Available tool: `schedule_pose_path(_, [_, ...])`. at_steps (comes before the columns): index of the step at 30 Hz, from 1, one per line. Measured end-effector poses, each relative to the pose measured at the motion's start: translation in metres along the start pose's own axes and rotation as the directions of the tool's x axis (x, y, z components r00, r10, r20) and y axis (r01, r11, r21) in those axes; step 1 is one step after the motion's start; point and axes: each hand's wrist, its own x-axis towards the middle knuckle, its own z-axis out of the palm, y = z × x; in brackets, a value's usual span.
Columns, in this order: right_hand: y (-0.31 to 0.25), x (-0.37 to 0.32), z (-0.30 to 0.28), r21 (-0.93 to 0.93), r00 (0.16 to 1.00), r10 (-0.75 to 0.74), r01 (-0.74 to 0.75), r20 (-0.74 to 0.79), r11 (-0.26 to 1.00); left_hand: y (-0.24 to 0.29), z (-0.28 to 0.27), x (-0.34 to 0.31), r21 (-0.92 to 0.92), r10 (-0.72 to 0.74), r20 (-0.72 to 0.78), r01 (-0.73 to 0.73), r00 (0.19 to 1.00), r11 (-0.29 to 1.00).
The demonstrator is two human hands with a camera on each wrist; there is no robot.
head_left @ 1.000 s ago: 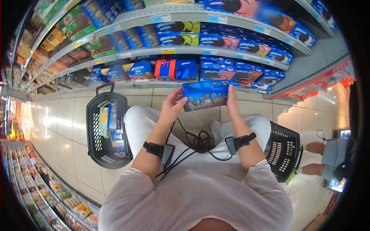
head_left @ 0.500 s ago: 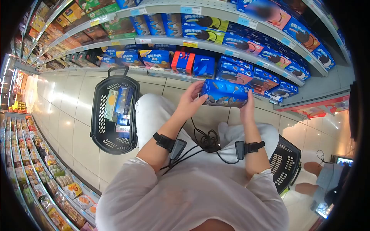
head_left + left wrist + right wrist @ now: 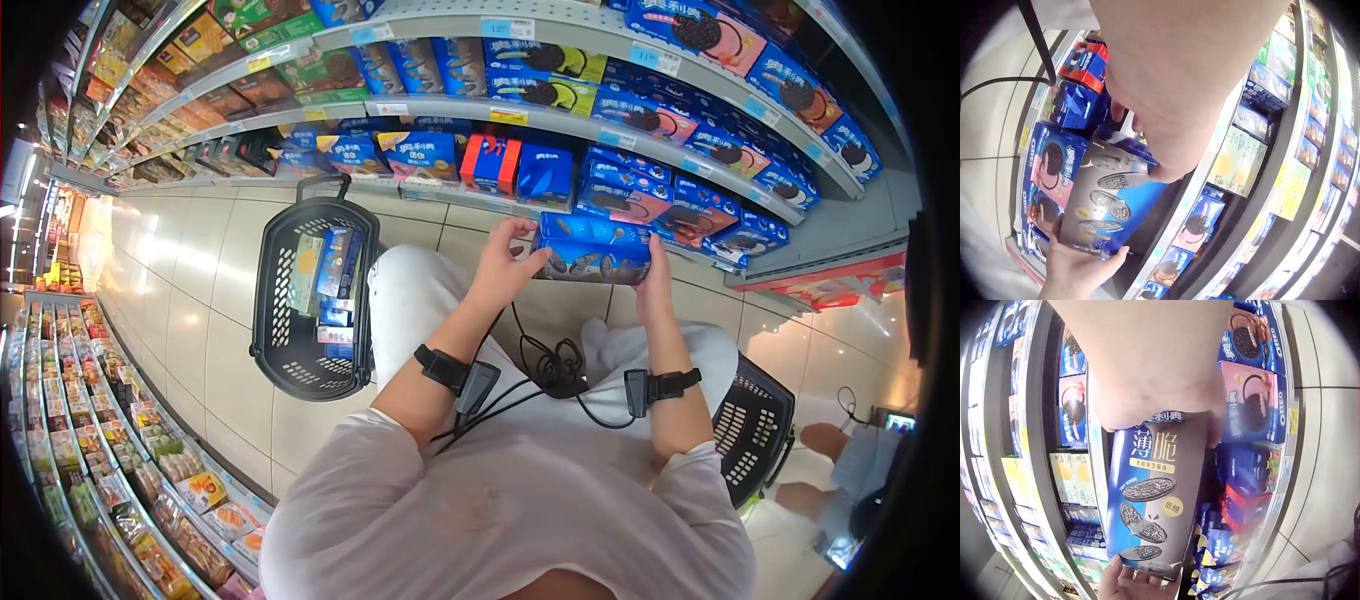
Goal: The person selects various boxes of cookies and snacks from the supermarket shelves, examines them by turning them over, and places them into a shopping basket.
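Observation:
A blue and grey box of thin Oreo cookies [image 3: 595, 248] is held out in front of the lap, before the lowest shelf. My left hand [image 3: 508, 262] grips its left end, thumb on the near face. My right hand [image 3: 655, 275] holds the right end. In the right wrist view the box's printed face [image 3: 1154, 494] shows dark sandwich cookies, with the left hand [image 3: 1135, 584] at its far end. The left wrist view shows the right hand [image 3: 1079, 269] under the opposite end.
Shelves [image 3: 440, 105] of blue cookie boxes curve across the front. A black basket [image 3: 265, 330] with several packages stands on the left, another basket [image 3: 755, 420] on the right. Black cables [image 3: 550, 365] lie over the lap. Another person's legs [image 3: 810, 500] show at far right.
The head view has swung, so shelves and basket sit differently in it. The box tipped to show more of its top, then tilted partly back. Both hands kept hold of it.

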Motion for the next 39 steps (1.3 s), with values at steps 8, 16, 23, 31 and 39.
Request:
schedule_pose_path(8, [-0.004,-0.002,0.002,-0.031,0.999,-0.024,0.023,-0.031,0.999,-0.014,0.005,0.002,-0.203,-0.027,0.058,0.038,0.998,0.979])
schedule_pose_path(16, [-0.005,-0.003,0.002,-0.057,0.999,0.005,-0.007,-0.035,0.998,-0.011,0.002,0.000,-0.172,-0.068,0.105,0.086,0.992,0.981])
schedule_pose_path(23, [-0.003,-0.001,-0.002,-0.056,1.000,0.018,-0.018,0.007,0.998,-0.018,0.003,0.001,-0.172,0.010,0.104,0.008,0.995,0.985])
schedule_pose_path(31, [-0.003,-0.001,-0.002,-0.058,0.999,0.044,-0.043,0.011,0.997,-0.016,0.004,0.001,-0.184,-0.049,0.130,0.072,0.990,0.980])
schedule_pose_path(39, [-0.003,0.000,0.000,-0.013,1.000,0.016,-0.017,-0.003,1.000,-0.007,0.004,-0.001,-0.222,-0.089,0.157,0.123,0.983,0.967])
